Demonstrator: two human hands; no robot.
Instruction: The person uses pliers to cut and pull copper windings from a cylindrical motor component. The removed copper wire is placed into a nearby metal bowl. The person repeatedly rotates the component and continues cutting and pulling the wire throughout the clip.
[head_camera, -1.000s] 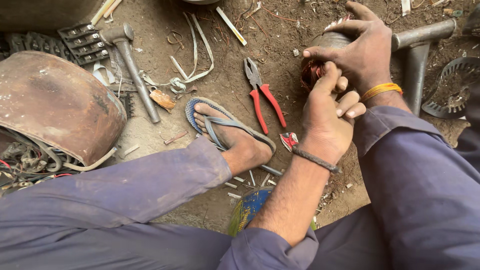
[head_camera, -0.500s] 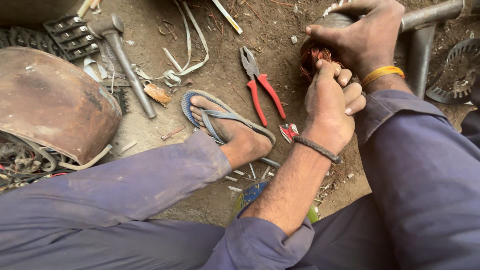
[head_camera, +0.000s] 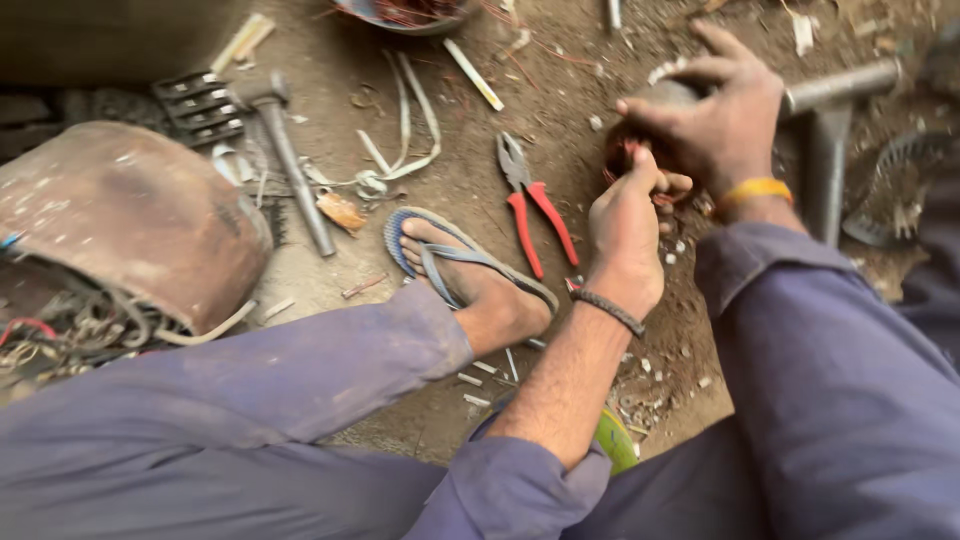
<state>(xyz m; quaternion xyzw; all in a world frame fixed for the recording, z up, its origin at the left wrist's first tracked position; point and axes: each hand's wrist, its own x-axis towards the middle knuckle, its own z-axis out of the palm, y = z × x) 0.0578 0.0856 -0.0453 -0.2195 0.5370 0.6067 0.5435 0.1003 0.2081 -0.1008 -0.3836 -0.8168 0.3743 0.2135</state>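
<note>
My right hand (head_camera: 722, 118), with a yellow band at the wrist, presses down over a round dark part with reddish copper windings (head_camera: 622, 158) on the dirt ground. Just below it, my left hand (head_camera: 625, 228), a dark band on its wrist, has its fingers closed on the near side of the same part. Most of the part is hidden under the two hands. Red-handled pliers (head_camera: 530, 200) lie on the ground to the left of my left hand.
My foot in a blue sandal (head_camera: 455, 265) rests beside the pliers. A hammer (head_camera: 292, 170) and pale strips (head_camera: 400, 140) lie further left, next to a rusty brown motor housing (head_camera: 130, 215) with loose wires. A grey metal pipe stand (head_camera: 830, 130) rises at the right.
Both hands stay on the wound part, shifting their grip only slightly. The view has drifted, and a bowl with copper wire shows at the top edge.
</note>
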